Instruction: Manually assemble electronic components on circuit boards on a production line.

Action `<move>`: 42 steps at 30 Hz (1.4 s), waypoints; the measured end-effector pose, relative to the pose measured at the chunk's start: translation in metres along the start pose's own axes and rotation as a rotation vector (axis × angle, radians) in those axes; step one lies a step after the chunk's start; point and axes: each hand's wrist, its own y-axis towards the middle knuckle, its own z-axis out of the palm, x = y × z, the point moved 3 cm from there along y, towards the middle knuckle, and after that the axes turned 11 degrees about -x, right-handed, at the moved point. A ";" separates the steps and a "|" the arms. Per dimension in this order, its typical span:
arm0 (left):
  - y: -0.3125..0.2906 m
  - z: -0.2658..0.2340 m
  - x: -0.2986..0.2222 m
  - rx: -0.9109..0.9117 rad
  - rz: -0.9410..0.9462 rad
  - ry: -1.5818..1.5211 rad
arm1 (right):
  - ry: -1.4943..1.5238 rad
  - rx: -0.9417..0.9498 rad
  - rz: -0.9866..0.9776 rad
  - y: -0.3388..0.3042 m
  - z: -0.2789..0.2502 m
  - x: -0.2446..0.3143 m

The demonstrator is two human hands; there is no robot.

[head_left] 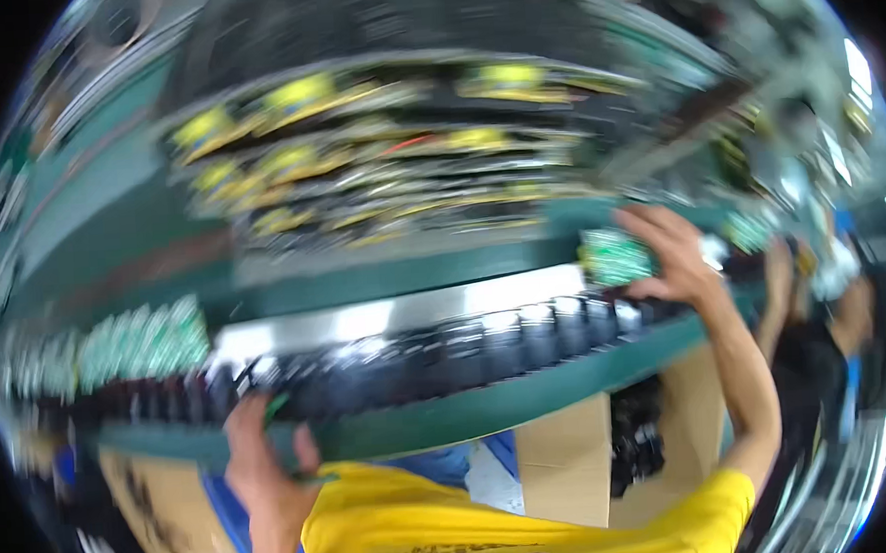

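My right hand (674, 254) reaches over the bench at the right, its fingers and thumb closed around a green piece with pale stripes (614, 259), which looks like a circuit board or a small stack of them. Nearer to me on the left, my left hand (268, 466) is at the bench's front edge, thumb and fingers apart. A small bright green sliver (277, 407) shows by its fingertips; blur hides whether they touch it. Between the hands runs a row of dark, rounded parts (457, 351), with a shiny pale strip (365, 321) behind it.
More green striped pieces (146, 344) stand in a row at the left. Racks with yellow and black parts (377, 160) rise behind the green bench (411, 428). Cardboard boxes (563, 460) stand below its front edge. A co-worker (817, 347) is at the right.
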 end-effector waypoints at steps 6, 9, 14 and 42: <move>0.007 0.003 -0.016 0.039 0.037 0.045 | 0.077 0.012 0.134 -0.007 -0.006 0.015; 0.002 0.003 -0.009 0.024 0.061 0.027 | 0.088 0.021 0.114 -0.004 0.012 0.011; 0.002 0.005 -0.004 0.011 0.101 -0.083 | -0.012 0.069 0.160 -0.023 0.001 0.002; -0.061 0.042 0.120 -0.775 -0.174 -1.071 | 0.371 -0.266 0.105 0.368 0.115 0.534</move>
